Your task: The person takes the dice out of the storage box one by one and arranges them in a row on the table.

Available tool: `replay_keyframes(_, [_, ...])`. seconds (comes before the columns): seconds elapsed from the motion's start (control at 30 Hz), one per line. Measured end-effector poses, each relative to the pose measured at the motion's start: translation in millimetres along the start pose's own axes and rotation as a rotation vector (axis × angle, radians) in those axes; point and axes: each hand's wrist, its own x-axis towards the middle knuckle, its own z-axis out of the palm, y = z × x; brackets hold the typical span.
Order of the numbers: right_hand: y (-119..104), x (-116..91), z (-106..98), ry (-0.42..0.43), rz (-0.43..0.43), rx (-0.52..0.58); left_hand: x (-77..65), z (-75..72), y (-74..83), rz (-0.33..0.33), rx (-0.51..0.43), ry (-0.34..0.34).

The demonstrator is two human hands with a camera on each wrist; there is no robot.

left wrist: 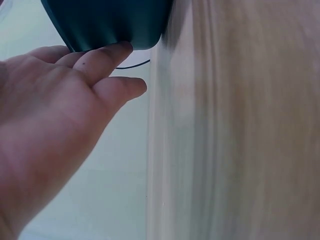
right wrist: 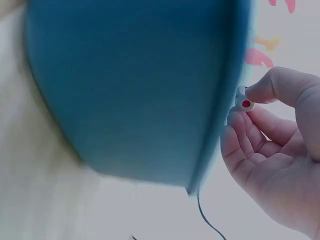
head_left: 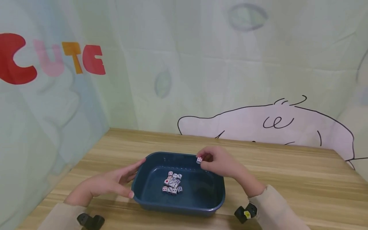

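A dark blue rectangular basin point(head_left: 198, 195) sits on the wooden table, with several white dice point(head_left: 172, 183) clustered on its floor, left of centre. My right hand point(head_left: 219, 161) pinches a single die point(head_left: 199, 160) between thumb and fingers, above the basin's far right rim. In the right wrist view that die point(right wrist: 245, 101) shows one red pip, beside the basin's wall point(right wrist: 135, 100). My left hand point(head_left: 110, 182) rests at the basin's left side, fingers extended and thumb near the front left corner. In the left wrist view, fingers point(left wrist: 107, 60) touch the basin's outer wall point(left wrist: 110, 25).
The wooden table top point(head_left: 287, 188) spreads around the basin. Behind and to the left hangs a pale printed cloth point(head_left: 143, 64) with coloured letters and a cartoon outline. Black wrist devices point(head_left: 91, 221) sit at both cuffs.
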Motion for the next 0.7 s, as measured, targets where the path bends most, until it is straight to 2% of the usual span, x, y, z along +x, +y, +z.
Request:
replay_keyframes(0.27, [21.1, -13.4, -32.0, 0.098, 0.041, 0.06, 0.3, -0.2, -2.2, 0.001, -0.009, -0.003])
replay_keyframes(0.5, [43.6, -27.0, -51.2, 0.196, 0.071, -0.015, -0.8, 0.3, -2.2, 0.006, -0.007, -0.002])
replay_keyframes(0.7, [60.2, -36.3, -60.6, 0.208, 0.123, -0.031, -0.4, 0.4, -1.0, 0.007, -0.004, -0.002])
